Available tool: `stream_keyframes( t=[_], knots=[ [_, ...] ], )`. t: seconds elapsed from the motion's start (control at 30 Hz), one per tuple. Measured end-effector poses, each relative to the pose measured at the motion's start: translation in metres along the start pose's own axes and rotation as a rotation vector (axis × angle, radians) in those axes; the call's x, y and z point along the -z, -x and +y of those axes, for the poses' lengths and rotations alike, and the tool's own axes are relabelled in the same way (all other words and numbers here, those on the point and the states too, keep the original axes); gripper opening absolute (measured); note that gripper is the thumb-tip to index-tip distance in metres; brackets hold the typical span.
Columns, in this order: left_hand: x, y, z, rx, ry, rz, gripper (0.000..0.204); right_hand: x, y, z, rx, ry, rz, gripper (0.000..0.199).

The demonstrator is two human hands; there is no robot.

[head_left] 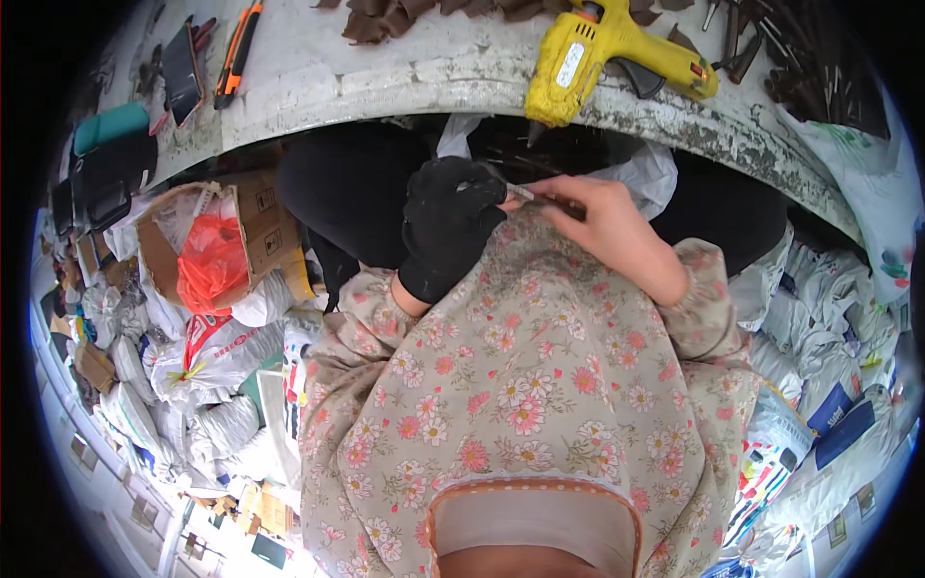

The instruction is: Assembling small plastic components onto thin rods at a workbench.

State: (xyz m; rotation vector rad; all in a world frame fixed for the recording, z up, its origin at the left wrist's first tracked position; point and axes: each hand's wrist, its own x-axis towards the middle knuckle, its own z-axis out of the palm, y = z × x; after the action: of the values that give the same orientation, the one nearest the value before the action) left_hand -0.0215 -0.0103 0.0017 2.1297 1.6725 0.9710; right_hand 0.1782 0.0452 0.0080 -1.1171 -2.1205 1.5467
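Note:
My left hand (448, 226), in a black glove, is closed in front of my lap, below the table's near edge. My right hand (612, 217) is bare and comes in from the right, its fingers pinched together close to the left fingertips. Between them shows the end of a small, thin, pale piece (521, 193), mostly hidden by the fingers; its kind I cannot make out. A flowered smock (540, 385) covers my lap and arms just under both hands. On the table ahead of them lies a yellow glue gun (568, 72), its nozzle over the near edge.
The worn white table (318, 96) holds an orange and black utility knife (237, 53), a phone (181, 72), brown scraps (381, 21) and dark brown sticks (819, 77). At left stand a cardboard box (262, 231) with a red plastic bag (212, 260). White bags (819, 318) crowd the right side.

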Motion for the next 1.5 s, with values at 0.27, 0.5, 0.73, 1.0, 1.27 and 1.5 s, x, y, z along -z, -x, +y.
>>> stream_keyframes(
  t=[0.27, 0.5, 0.73, 1.0, 1.27, 1.5],
  knots=[
    [0.004, -0.075, -0.025, 0.124, 0.051, 0.179, 0.019, -0.064, -0.063, 0.134, -0.014, 0.574, -0.062, 0.032],
    [-0.027, -0.14, -0.084, -0.221, -0.34, 0.273, 0.029, -0.024, -0.037, 0.092, -0.172, 0.305, -0.323, 0.027],
    [0.011, -0.119, -0.04, 0.374, 0.601, 0.042, 0.027, 0.149, -0.017, -0.032, -0.117, 0.309, 0.063, 0.023],
    [0.011, -0.064, -0.038, 0.432, 0.331, 0.005, 0.026, 0.269, -0.09, 0.045, -0.342, 1.213, 0.818, 0.02],
    [0.003, -0.034, -0.011, 0.743, 0.805, 0.226, 0.029, 0.233, -0.074, 0.015, 0.388, 0.754, 1.137, 0.013],
    [-0.014, -0.011, 0.009, 0.893, 1.007, 0.056, 0.024, 0.137, -0.014, 0.02, 0.346, -0.1, 1.256, 0.017]
  ],
)
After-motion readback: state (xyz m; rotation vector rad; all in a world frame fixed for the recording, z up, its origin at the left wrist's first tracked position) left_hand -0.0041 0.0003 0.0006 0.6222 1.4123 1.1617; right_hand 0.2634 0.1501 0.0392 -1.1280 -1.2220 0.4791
